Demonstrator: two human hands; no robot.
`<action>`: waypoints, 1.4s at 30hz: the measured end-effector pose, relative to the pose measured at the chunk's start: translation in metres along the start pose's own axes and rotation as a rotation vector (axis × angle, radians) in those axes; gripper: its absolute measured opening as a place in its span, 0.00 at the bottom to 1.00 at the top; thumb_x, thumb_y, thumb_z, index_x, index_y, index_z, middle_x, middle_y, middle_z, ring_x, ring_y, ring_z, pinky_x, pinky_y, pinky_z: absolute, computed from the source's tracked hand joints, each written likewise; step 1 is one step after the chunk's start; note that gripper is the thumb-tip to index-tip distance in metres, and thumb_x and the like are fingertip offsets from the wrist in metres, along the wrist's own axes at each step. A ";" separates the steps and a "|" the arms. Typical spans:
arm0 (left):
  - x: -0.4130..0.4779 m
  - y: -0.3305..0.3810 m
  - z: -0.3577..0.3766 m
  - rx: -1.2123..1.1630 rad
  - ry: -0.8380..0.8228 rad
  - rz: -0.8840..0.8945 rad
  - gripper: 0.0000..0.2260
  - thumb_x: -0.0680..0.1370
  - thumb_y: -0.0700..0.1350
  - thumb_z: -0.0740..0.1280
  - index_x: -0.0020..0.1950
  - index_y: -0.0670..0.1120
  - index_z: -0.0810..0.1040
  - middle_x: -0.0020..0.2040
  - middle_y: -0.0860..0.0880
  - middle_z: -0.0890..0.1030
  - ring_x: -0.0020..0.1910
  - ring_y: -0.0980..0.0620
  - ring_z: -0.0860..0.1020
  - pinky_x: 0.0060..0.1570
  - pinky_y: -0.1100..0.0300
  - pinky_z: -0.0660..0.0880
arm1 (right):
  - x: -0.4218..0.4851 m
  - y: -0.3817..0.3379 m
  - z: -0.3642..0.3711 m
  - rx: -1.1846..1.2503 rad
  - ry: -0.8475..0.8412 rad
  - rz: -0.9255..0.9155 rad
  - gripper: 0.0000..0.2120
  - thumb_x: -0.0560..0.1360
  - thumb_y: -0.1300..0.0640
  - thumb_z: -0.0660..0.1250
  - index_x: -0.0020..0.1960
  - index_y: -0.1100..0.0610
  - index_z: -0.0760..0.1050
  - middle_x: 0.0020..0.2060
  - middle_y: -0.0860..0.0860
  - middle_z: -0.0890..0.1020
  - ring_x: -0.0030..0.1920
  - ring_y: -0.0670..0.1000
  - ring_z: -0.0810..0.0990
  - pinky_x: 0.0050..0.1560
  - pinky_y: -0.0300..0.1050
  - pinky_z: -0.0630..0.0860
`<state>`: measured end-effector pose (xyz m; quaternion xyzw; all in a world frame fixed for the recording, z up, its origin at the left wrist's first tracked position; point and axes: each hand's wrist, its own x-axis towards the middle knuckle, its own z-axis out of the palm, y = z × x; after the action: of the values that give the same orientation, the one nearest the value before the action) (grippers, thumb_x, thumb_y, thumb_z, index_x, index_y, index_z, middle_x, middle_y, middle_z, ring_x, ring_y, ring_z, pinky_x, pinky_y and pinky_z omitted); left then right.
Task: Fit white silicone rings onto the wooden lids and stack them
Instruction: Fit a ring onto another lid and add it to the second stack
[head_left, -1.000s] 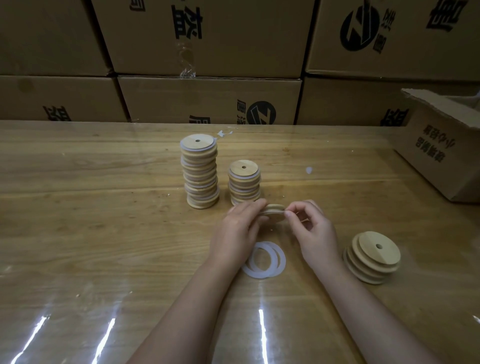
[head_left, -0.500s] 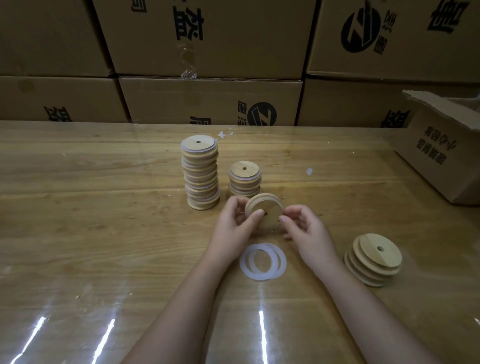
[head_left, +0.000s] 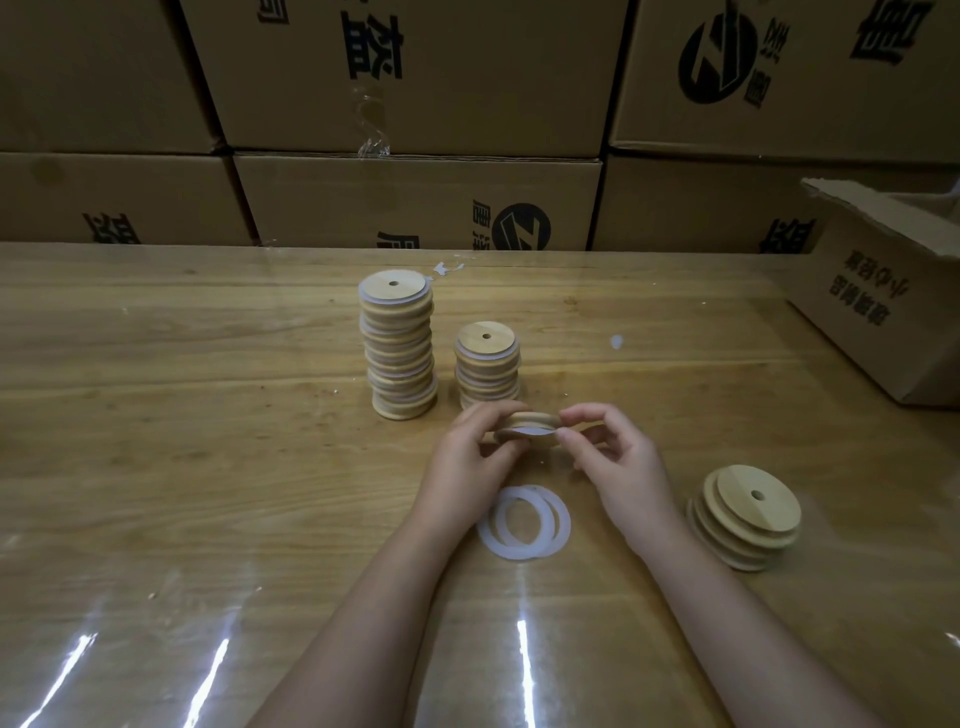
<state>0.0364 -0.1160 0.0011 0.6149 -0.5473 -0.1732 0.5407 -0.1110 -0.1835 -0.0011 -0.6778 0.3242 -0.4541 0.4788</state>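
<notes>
One wooden lid is pinched between left hand and right hand; what the open carton holds seems hidden.

Wooden lid is tipping back down: half a second ago it was standing tilted up, face toward the person, and now it's lying nearly flat, edge-on. Left hand is rolling over with it, fingers curling over the left rim. Right hand is closing in, thumb and forefinger pinching the right rim. White ring is showing as a sliver along the near edge.
</notes>
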 end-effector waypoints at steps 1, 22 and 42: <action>-0.001 0.001 0.001 -0.009 -0.005 0.009 0.15 0.73 0.38 0.71 0.52 0.56 0.78 0.50 0.59 0.78 0.51 0.65 0.75 0.46 0.73 0.71 | 0.000 0.000 0.000 -0.006 0.001 0.001 0.10 0.72 0.62 0.70 0.44 0.46 0.78 0.46 0.50 0.81 0.40 0.45 0.77 0.41 0.42 0.77; -0.002 -0.004 0.003 -0.125 0.011 0.046 0.03 0.72 0.53 0.67 0.43 0.56 0.77 0.40 0.55 0.79 0.42 0.48 0.79 0.45 0.40 0.77 | -0.005 0.000 0.002 -0.323 0.021 -0.226 0.06 0.74 0.60 0.67 0.44 0.49 0.75 0.42 0.42 0.76 0.40 0.44 0.76 0.40 0.35 0.73; 0.001 0.001 0.001 -0.159 0.054 -0.125 0.09 0.79 0.41 0.62 0.53 0.56 0.73 0.48 0.52 0.80 0.42 0.61 0.78 0.40 0.61 0.79 | 0.003 0.011 0.001 -0.181 0.001 0.061 0.11 0.73 0.62 0.68 0.41 0.45 0.75 0.37 0.42 0.81 0.40 0.45 0.79 0.44 0.44 0.78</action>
<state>0.0354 -0.1172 0.0017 0.6072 -0.4778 -0.2328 0.5906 -0.1088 -0.1888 -0.0107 -0.7081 0.3845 -0.4084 0.4289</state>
